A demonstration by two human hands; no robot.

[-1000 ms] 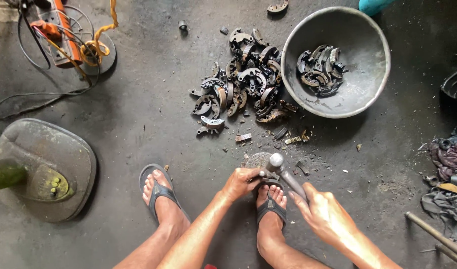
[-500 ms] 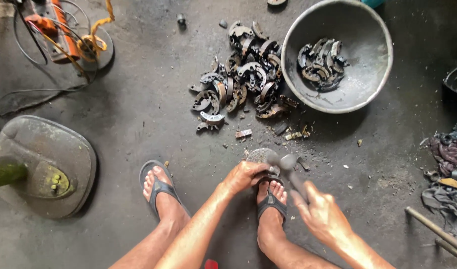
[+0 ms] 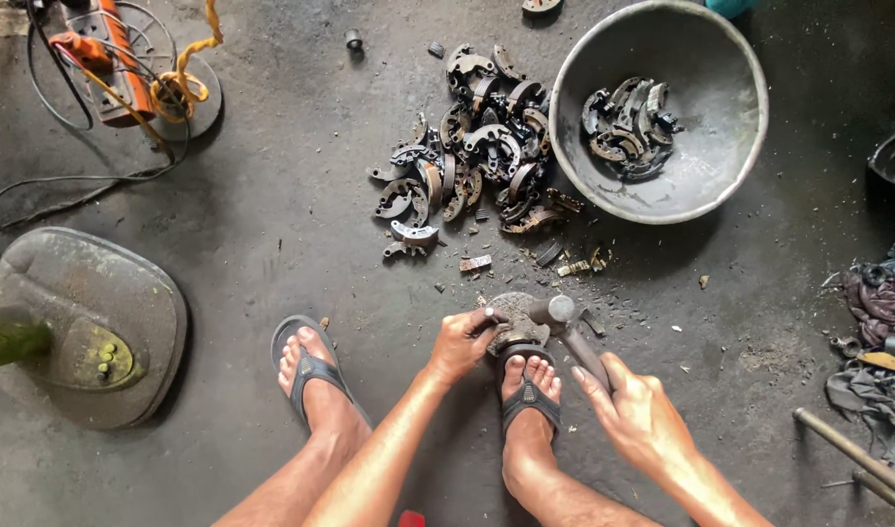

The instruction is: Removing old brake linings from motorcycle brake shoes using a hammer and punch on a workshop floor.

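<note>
The grey concrete floor fills the view, and the round metal basin at upper right serves as the landmark. Well to the basin's left and lower, at the frame's left edge, lies a broad rounded fan base. Inside the basin sits a small cluster of curved brake shoes; just beside its left rim, on the floor, spreads a larger heap of brake shoes. Far left of the basin, at the top corner, an orange power strip lies among black cables and a yellow cord. Below and right of the basin, dark rags and a metal rod lie at the right edge.

Below the basin, two feet in flip-flops rest on the floor. The right foot's sandal presses on a curved brake shoe, which lies flat just in front of the toes. The left hand curls its fingers around that shoe's left end, gripping it. The right hand is closed around the handle of a hammer; the hammer's long axis runs diagonally, from the hand at lower right up-left toward the basin's near side, with its steel head resting at the shoe's right end. Small broken chips lie between the hammer and the basin.
</note>
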